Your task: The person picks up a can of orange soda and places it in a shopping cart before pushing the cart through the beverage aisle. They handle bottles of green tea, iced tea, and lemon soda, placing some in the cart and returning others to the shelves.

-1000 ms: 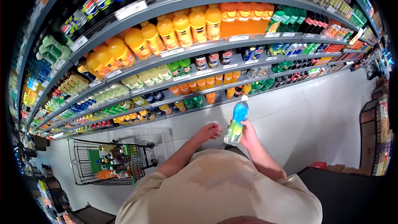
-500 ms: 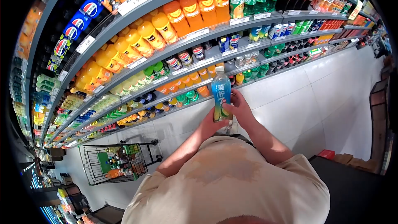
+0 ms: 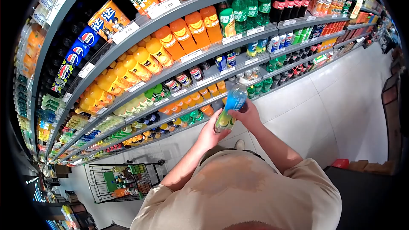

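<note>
A clear bottle with a blue and green label [image 3: 234, 104] is held between both hands in front of my chest, its white cap pointing up and to the right. My left hand [image 3: 211, 130] is wrapped round the lower part of the bottle. My right hand [image 3: 248, 115] grips its middle from the other side, with the thumb across the label. Behind the bottle are the drink shelves, with orange bottles [image 3: 196, 26] and green bottles [image 3: 252, 6] in rows.
Shelving [image 3: 272, 29] curves across the front and left. A shopping cart [image 3: 121, 182] holding several bottles stands at lower left on the pale tiled floor [image 3: 298, 98]. At right are a dark surface [image 3: 362, 191] and a red box [image 3: 340, 163].
The bottle has tilted to the right and blurs slightly, with both hands still on it. The view has shifted, so the cart and the shelf items sit in different places.
</note>
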Tool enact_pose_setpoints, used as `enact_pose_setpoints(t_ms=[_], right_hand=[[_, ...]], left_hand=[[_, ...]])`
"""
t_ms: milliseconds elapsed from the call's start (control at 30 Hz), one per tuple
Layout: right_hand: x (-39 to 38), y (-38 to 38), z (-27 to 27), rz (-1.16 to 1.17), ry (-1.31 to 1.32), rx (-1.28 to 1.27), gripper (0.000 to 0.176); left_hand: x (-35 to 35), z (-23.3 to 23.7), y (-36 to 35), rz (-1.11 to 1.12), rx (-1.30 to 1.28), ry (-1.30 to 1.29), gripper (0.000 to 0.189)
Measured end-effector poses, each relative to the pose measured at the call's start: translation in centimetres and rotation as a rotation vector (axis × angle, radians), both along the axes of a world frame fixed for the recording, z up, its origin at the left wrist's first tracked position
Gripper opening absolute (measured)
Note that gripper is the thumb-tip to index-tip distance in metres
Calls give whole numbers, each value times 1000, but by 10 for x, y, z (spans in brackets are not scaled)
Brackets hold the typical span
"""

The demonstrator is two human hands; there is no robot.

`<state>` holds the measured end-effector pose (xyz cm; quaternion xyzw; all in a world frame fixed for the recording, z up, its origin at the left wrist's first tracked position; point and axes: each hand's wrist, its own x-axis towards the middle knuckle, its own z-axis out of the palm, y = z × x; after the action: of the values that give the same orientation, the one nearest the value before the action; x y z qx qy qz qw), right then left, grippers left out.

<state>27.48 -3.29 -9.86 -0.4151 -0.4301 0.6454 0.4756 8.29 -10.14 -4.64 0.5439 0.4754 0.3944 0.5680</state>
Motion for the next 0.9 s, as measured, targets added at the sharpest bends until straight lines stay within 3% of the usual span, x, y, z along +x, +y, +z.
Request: enact_pose_setpoints(t_ms=[33,100,167,233,300,367,433,500,567,633,667,733,767,900], right_hand=[[3,8,0,5,1,6,65],[11,36,2,-203,79,142,69],[28,71,-9,-338,-85,224,69],[47,108,-17,-444,-339,392,67],[58,141,-31,-580,-652,390,69],[59,170,-40,-628,-542,393,70],[57,192,-47,-670,-429,395,72],[52,207,-54,-703,-369,389,73],[47,216,-59,-692,-422,465,72],[41,226,-61,-696,-494,428,71],[40,236,-72,-677,-522,398,70],[37,245,-74,-646,-580,386,70],[36,250,-74,-624,-637,374,70],[36,271,-88,-579,-742,347,74]], left_hand=[[-2,-10,4,20,-19,-115,75],[-18,-44,8,46,-11,-187,76],[-34,-66,6,233,-62,-171,74],[-58,-92,-9,262,-114,-95,67],[-84,-131,-35,286,-193,93,64],[-103,-149,-67,285,-331,252,60],[-138,-196,-107,267,-454,525,69],[-170,-257,-161,374,-537,637,70],[-186,-268,-197,441,-855,611,64],[-240,-325,-260,-362,-206,1216,59],[-249,-338,-285,-189,-550,1000,58],[-240,-317,-299,24,-925,870,56],[-227,-285,-296,63,-976,987,56],[-233,-286,-320,276,-1033,855,56]])
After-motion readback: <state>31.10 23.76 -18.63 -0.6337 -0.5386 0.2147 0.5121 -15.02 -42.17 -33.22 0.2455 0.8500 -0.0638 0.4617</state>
